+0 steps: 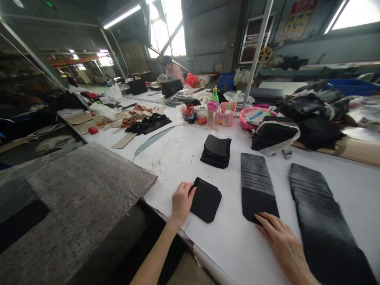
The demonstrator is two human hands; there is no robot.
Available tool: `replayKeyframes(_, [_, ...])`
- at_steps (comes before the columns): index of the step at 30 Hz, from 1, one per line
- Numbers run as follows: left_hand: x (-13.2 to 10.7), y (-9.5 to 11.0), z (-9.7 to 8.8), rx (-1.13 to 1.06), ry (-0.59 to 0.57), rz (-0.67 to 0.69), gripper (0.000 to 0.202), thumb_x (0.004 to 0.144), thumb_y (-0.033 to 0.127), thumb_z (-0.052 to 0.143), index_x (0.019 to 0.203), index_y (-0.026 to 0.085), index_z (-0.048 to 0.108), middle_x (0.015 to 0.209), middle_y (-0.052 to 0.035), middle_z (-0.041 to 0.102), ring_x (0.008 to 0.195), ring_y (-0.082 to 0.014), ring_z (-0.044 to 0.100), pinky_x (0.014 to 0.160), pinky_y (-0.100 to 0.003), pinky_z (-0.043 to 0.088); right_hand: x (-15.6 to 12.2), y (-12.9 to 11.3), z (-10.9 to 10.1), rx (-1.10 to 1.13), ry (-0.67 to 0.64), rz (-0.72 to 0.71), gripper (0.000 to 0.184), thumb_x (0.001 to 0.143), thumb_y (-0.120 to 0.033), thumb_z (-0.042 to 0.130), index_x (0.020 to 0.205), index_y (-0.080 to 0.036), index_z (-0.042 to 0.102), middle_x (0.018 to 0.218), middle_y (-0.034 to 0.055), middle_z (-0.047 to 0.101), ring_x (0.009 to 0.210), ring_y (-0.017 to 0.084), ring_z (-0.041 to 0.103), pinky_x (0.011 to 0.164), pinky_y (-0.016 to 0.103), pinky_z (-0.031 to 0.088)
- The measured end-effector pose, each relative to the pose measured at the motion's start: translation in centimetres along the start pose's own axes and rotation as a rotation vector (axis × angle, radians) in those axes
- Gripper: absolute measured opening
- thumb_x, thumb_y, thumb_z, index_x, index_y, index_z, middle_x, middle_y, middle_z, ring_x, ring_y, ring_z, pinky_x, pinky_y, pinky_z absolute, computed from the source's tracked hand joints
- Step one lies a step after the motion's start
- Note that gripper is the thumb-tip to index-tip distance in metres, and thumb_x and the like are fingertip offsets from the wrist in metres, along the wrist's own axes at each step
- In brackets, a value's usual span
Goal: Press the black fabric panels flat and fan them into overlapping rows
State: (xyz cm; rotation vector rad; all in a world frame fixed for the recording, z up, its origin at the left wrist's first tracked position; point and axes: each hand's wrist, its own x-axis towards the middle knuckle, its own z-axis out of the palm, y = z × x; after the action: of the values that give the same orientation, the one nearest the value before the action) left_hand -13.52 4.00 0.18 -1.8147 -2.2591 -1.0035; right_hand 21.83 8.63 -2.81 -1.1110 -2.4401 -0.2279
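Note:
My left hand (pixel 183 202) is closed on the left edge of a small black panel (pixel 206 200) with clipped corners, at the white table's near edge. A second layer shows under its far edge. To the right, the fingertips of my right hand (pixel 279 237) rest on the near edge of the front panel in a row of overlapping black panels (pixel 258 178); its fingers are stretched out. Another overlapping row of black panels (pixel 323 217) lies right of that hand, partly hidden by the wrist. Beyond my left hand sits a loose stack of black panels (pixel 216 151), slightly curled.
A grey felt-like board (pixel 89 198) adjoins the table on the left. Farther back are black straps (pixel 148 124), a pink-lidded bottle (pixel 211 114), a pink box (pixel 225 116) and a pink basin (pixel 249 118). A metal post (pixel 257 51) rises behind. A person (pixel 172 71) sits at the far end.

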Motion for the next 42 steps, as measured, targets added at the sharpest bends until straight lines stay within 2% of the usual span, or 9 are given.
replayKeyframes(4, [-2.5,2.6,-0.6,0.027,0.022,0.181,0.018,0.096,0.018,0.045,0.102,0.017,0.063,0.089,-0.0060,0.060,0.083,-0.0176,0.058,0.075,-0.033,0.051,-0.5,0.4,0.7,-0.006,0.004,-0.049,0.029,0.097,-0.029,0.044,0.116,-0.024,0.065,0.117,0.0058,0.066,0.104,0.025,0.064,0.087,0.038,0.052])
replayKeyframes(10, [-7.1,8.8,1.2,-0.104,-0.267,0.648,0.017,0.094,0.013,0.047,0.102,0.017,0.062,0.095,-0.0073,0.064,0.093,-0.0186,0.060,0.081,-0.032,0.051,0.1,-0.6,0.3,-0.020,0.066,-0.004,0.028,0.099,-0.028,0.041,0.102,-0.019,0.066,0.109,0.0073,0.069,0.097,0.024,0.065,0.083,0.036,0.050])
replayKeyframes(14, [-6.8,11.4,3.4,-0.081,-0.258,0.702,0.023,0.096,0.015,0.044,0.113,0.013,0.059,0.112,-0.0102,0.063,0.111,-0.0213,0.057,0.096,-0.032,0.049,0.2,-0.8,-0.2,-0.015,0.071,-0.019,0.029,0.099,-0.034,0.043,0.108,-0.019,0.065,0.112,0.0074,0.068,0.099,0.023,0.065,0.085,0.034,0.049])
replayKeyframes(17, [-5.9,12.2,4.7,-0.048,-0.266,0.710,0.024,0.096,0.015,0.044,0.115,0.010,0.057,0.114,-0.0110,0.062,0.112,-0.0218,0.057,0.099,-0.032,0.048,-0.3,-0.3,-0.2,-0.021,0.038,-0.067,0.031,0.099,-0.026,0.040,0.118,-0.020,0.063,0.120,0.0075,0.065,0.106,0.024,0.063,0.087,0.035,0.048])
replayKeyframes(22, [-5.8,12.3,4.7,-0.073,-0.315,0.677,0.024,0.096,0.015,0.046,0.116,0.011,0.057,0.112,-0.0102,0.062,0.110,-0.0205,0.058,0.100,-0.031,0.048,0.0,-0.8,-0.3,-0.017,0.034,-0.060,0.028,0.096,-0.017,0.040,0.104,-0.017,0.067,0.111,0.0091,0.067,0.103,0.026,0.063,0.086,0.036,0.048])
replayKeyframes(26, [-6.4,12.0,4.5,-0.099,-0.298,0.658,0.025,0.096,0.014,0.044,0.117,0.011,0.058,0.117,-0.0114,0.062,0.116,-0.0210,0.057,0.104,-0.032,0.046,0.8,-1.4,-0.4,0.143,0.075,0.129,0.021,0.097,-0.026,0.046,0.094,-0.018,0.065,0.101,0.0079,0.069,0.095,0.023,0.065,0.082,0.034,0.050])
replayKeyframes(30, [-5.9,12.2,5.6,-0.063,-0.243,0.717,0.031,0.095,0.012,0.044,0.124,0.010,0.055,0.132,-0.0137,0.056,0.129,-0.0258,0.049,0.106,-0.038,0.045,1.0,-0.8,-0.4,0.563,0.127,0.446,0.023,0.094,-0.038,0.051,0.093,-0.019,0.064,0.094,0.0068,0.069,0.088,0.022,0.065,0.081,0.034,0.051])
replayKeyframes(34, [-4.7,12.9,7.0,0.004,-0.296,0.749,0.038,0.094,0.018,0.048,0.131,0.009,0.051,0.138,-0.0151,0.052,0.131,-0.0279,0.046,0.108,-0.041,0.043,0.7,0.0,-1.0,0.904,0.117,0.691,0.032,0.086,-0.049,0.061,0.090,-0.017,0.066,0.086,0.0059,0.069,0.081,0.021,0.064,0.077,0.032,0.050])
replayKeyframes(42, [-4.5,13.1,7.6,0.053,-0.372,0.739,0.041,0.095,0.022,0.046,0.133,0.010,0.050,0.140,-0.0146,0.052,0.131,-0.0285,0.047,0.108,-0.043,0.041,-0.7,1.7,-6.1,1.274,0.408,1.008,0.028,0.080,-0.045,0.071,0.088,-0.019,0.062,0.076,-0.0014,0.062,0.067,0.012,0.054,0.063,0.021,0.045])
